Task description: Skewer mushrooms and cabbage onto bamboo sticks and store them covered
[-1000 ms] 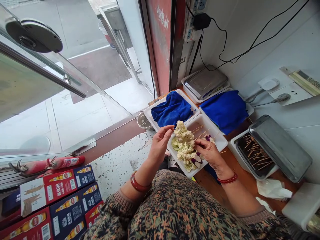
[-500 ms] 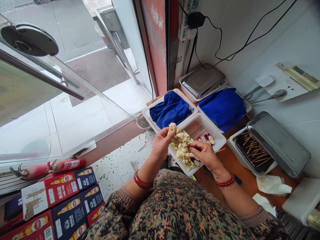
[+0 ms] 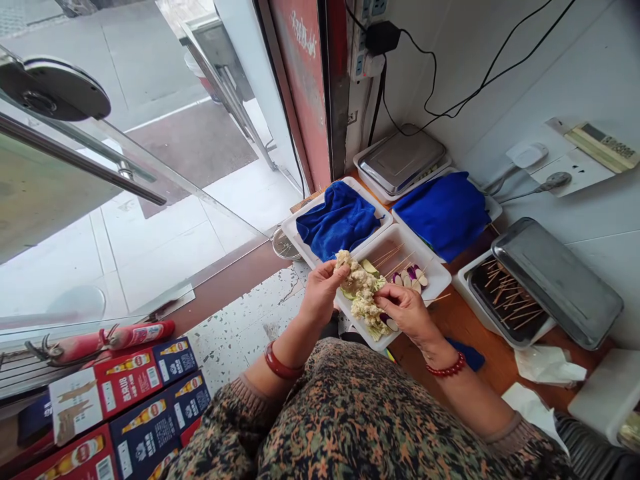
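Observation:
Over a white tray [image 3: 436,268] my left hand [image 3: 323,287] pinches the upper end of a row of pale cauliflower florets [image 3: 358,280]. The fingers of my right hand [image 3: 404,308] are closed on the florets' right side. Whether a stick runs through the florets is hidden. More cauliflower [image 3: 367,310] lies just below, in the tray's near end. Sliced purple-skinned eggplant [image 3: 411,277] on skewers and green slices [image 3: 370,267] rest in the same tray, with bare wooden sticks [image 3: 390,256] beside them.
Blue cloths [image 3: 337,217] cover two neighbouring trays. A steel lid [image 3: 404,159] tops another at the back. Right of me, a dark container [image 3: 505,300] of skewers is partly under a lid [image 3: 560,283]. Tissues [image 3: 547,365] lie nearby. Beer boxes [image 3: 145,413] and a fire extinguisher [image 3: 115,339] are left.
The view has shifted slightly. Both hands stay on the cauliflower in nearly the same place, and a green slice shows more clearly behind it.

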`<state>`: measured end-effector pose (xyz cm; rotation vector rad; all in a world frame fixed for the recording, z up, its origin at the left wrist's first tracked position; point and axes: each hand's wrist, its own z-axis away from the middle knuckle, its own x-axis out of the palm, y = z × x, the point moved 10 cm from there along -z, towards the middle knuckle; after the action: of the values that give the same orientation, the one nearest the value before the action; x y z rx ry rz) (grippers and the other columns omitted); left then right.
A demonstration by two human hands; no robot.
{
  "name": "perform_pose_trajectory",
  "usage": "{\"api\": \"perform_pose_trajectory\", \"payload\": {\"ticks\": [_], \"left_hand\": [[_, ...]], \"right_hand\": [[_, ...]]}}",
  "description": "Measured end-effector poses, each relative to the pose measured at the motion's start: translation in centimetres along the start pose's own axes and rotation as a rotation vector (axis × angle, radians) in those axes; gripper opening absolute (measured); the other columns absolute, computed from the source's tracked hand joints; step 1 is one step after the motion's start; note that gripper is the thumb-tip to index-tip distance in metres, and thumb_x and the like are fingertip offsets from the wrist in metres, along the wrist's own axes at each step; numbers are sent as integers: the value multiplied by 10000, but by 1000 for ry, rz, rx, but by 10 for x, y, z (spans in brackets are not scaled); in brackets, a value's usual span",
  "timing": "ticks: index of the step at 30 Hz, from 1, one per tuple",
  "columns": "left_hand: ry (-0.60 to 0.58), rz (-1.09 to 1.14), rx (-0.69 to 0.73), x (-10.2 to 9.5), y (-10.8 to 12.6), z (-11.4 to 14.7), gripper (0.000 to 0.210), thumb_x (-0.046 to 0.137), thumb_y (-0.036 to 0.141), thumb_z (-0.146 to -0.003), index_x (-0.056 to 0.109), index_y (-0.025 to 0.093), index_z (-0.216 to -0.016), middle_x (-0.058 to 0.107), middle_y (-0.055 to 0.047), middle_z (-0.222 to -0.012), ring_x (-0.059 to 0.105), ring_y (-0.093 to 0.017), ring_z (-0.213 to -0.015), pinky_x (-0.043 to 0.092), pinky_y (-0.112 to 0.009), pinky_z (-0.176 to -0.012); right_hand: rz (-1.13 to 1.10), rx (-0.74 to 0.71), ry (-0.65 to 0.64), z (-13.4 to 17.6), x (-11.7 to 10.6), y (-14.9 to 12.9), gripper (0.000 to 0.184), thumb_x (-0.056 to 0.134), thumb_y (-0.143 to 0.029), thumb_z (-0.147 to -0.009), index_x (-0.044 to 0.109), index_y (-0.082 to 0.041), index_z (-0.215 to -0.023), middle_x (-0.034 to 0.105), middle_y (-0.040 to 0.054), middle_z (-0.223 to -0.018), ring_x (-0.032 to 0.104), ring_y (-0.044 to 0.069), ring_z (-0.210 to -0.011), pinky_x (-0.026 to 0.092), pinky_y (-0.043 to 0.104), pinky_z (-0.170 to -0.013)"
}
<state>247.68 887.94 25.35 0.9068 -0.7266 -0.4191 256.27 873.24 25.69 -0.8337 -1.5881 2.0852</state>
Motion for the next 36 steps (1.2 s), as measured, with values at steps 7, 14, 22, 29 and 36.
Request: {"api": "perform_pose_trajectory", "payload": {"ticks": [7,14,22,29,36], "left_hand": [[-43,-26,-9,11,5,-15,338,802,467,-696,734,152,-797,671,-13,-735,551,-106,-661,436,-238,-674],[-60,-26,35,32,15,-23,347,770,505,-718,728,163,-761,654,-3,-709,547,-102,-650,445,-230,-659],[-68,-56,34,32,12,-26,298,770,449,-733,736,153,-737,625,-4,-668,494,-101,-618,398,-229,-586],[-49,-108,62,22,6,-26,302,756,450,-745,725,152,-708,609,12,-636,473,-100,-620,391,-235,-636],[-51,-7,23,24,8,-27,342,779,480,-721,729,165,-845,659,-7,-762,549,-109,-684,432,-237,-676]], "right_hand": [[31,43,7,-11,-20,3,200,659,-367,-783,730,-183,-755,694,30,-698,596,185,-666,454,295,-622],[112,-37,53,-17,-42,-11,177,652,-340,-800,720,-182,-758,702,36,-730,620,195,-713,463,304,-676],[166,-105,72,-13,-42,-18,151,624,-289,-831,718,-187,-770,692,29,-729,621,190,-715,463,304,-692],[170,-129,72,-16,-35,-18,157,616,-262,-801,714,-187,-702,674,25,-679,610,179,-670,459,286,-634],[-46,68,64,-14,-31,6,215,688,-385,-760,740,-177,-755,706,22,-702,596,168,-662,463,288,-632]]}}
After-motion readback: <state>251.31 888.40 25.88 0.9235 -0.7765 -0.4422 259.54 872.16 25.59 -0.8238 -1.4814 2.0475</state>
